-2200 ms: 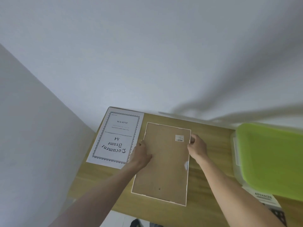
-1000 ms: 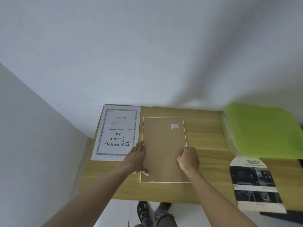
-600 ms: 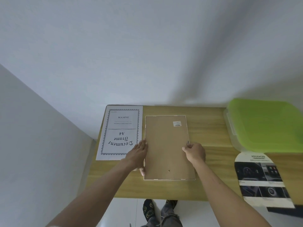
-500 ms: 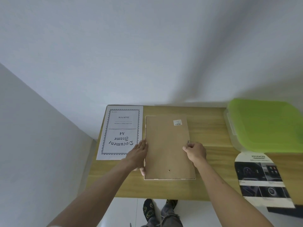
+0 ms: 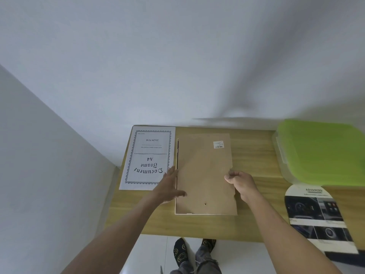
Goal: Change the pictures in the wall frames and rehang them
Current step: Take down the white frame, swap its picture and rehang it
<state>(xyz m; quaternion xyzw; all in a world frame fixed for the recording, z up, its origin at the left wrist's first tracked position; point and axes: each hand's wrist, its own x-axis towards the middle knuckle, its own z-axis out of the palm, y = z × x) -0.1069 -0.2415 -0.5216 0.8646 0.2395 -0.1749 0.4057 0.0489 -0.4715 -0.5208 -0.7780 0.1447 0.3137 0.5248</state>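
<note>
Two hands are working the face-down frame (image 5: 176, 209) between them, the right hand (image 5: 240, 181) pinching the backing board (image 5: 204, 175), the left hand (image 5: 169, 186) lying open, and a one-sided pull is risking bending it.

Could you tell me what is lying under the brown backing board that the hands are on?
Under the backing board lies the white frame, showing only along its left and near edges, with a dark strip inside the left edge. Whatever else the frame holds is covered.
</note>
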